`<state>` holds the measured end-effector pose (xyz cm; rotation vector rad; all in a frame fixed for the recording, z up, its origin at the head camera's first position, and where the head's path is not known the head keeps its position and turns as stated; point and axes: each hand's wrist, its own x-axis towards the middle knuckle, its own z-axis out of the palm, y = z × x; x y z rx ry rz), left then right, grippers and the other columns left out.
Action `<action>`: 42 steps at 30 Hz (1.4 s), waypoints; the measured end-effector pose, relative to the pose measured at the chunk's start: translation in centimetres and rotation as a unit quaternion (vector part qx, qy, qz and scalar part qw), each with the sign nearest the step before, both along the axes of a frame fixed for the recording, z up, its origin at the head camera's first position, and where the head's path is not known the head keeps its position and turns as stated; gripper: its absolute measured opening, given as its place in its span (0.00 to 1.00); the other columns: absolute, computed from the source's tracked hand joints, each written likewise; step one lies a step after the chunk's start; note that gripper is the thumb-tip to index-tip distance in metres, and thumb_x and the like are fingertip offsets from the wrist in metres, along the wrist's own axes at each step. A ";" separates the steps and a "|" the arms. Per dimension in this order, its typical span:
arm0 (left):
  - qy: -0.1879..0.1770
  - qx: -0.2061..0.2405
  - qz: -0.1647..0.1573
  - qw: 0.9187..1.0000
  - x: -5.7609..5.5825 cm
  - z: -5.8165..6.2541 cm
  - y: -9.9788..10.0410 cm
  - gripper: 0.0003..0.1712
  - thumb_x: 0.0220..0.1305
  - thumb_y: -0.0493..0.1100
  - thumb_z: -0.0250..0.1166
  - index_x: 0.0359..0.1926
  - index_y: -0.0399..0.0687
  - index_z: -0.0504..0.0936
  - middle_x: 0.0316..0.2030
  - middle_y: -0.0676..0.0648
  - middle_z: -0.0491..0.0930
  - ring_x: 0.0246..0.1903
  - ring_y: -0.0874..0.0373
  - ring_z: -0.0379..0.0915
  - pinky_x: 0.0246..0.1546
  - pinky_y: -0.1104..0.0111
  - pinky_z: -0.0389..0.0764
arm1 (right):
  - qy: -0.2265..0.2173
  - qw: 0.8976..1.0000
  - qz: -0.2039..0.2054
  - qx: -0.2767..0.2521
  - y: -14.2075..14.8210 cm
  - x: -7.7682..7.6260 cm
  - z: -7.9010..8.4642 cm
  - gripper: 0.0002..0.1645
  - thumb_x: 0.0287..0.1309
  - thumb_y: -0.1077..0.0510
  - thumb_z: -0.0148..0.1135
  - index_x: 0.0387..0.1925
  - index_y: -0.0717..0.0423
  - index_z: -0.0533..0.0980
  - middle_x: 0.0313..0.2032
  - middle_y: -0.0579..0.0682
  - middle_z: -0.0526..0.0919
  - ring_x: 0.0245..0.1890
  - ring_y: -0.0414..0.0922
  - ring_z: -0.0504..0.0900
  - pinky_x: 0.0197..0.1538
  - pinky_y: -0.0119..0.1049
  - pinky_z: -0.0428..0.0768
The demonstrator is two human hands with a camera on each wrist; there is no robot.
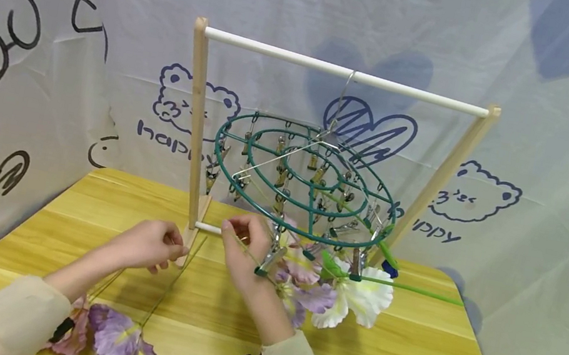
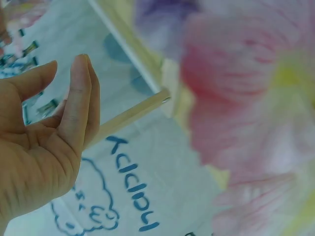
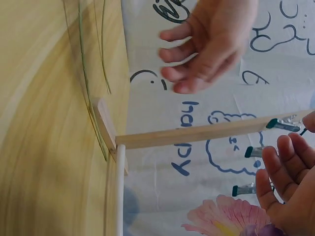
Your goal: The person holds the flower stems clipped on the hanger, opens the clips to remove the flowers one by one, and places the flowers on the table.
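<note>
In the head view, a round green clip hanger (image 1: 308,236) with metal clips hangs from a wooden stand's white top rod (image 1: 283,52). My right hand (image 1: 249,247) is beneath the hanger's left front, beside a clip (image 1: 271,261) with a thin stem in it. In the right wrist view, that hand's fingers (image 3: 283,172) are loosely bent near several clips; the thumb is partly cut off. My left hand (image 1: 155,243) is beside the stand's left foot, fingers loosely bent. The left wrist view shows a gap between its thumb and fingers, with nothing held there.
A purple artificial flower (image 1: 121,339) and a pink one (image 1: 73,331) lie on the yellow wood-grain table (image 1: 197,346), near my left forearm. White (image 1: 369,297), purple (image 1: 317,297) and pink flowers are below the hanger. A lower white rod (image 1: 208,228) joins the stand's left leg.
</note>
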<state>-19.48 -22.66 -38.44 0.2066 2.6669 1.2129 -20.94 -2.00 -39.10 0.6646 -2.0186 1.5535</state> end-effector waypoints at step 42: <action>0.230 0.254 0.029 0.939 6.5 3.6 6.2 0.22 0.77 0.41 0.62 0.66 0.40 0.72 0.61 0.43 0.79 0.58 0.55 0.76 0.55 0.72 0.80 | 0.026 0.993 0.095 0.059 5.5 7.2 -2.7 0.08 0.69 0.65 0.63 0.48 0.60 0.81 0.43 0.51 0.87 0.40 0.43 0.85 0.42 0.36 0.87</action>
